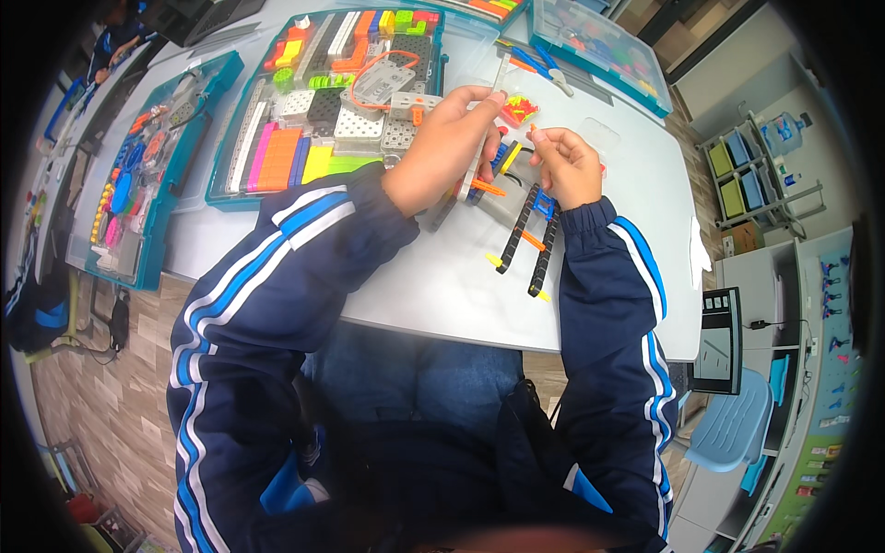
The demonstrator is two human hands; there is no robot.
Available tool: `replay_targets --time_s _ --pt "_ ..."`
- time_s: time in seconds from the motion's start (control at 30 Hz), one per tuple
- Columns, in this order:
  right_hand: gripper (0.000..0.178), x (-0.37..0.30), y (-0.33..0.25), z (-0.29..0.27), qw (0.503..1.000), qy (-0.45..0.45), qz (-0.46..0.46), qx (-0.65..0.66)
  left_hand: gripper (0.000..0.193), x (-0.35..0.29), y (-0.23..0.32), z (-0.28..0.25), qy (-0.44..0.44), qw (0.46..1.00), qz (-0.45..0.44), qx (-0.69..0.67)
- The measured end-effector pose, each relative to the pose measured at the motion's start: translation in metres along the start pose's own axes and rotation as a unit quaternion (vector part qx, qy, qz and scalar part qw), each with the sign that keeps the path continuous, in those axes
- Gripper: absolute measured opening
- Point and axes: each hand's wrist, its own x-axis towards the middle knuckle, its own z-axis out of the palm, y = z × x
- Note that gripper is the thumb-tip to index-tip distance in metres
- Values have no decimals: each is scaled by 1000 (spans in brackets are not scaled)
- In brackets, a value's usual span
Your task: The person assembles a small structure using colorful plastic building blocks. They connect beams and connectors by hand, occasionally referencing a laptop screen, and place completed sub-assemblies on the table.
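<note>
My left hand (450,143) is closed around a long light-grey beam (477,157) of a building kit, held tilted above the table. Near its lower end sit an orange pin piece (488,187) and a yellow-and-black part (507,158); how they join is partly hidden by my fingers. To the right, my right hand (569,168) has thumb and forefinger pinched together, with a tiny reddish bit at the tips too small to name. Below it on the table lies a frame of two black beams (524,235) with blue, orange and yellow connectors.
A parts case (221,175) of colourful blocks stands left of my hands, a second teal case (157,207) farther left. Behind are a small bag of red and yellow pieces (519,111), blue-handled pliers (553,74) and a clear-lidded case (604,51). The table's front edge (442,335) is near my lap.
</note>
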Motion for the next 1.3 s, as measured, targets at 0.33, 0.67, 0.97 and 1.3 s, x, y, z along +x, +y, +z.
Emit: replay_targets --time_s 0.33,0.67,0.97,1.3 --pt "20 0 -2 -1 1000 10 -9 -10 41 1 -1 -1 -8 1000 4 -3" --pt "20 2 -6 -9 998 39 -32 -25 41 1 0 -1 -11 1000 0 -9" --pt "20 -1 -15 -10 998 33 -53 -23 42 2 -2 -1 -1 1000 12 16" --pt "20 -16 -33 -1 996 3 -84 4 43 1 -2 -1 7 1000 12 25"
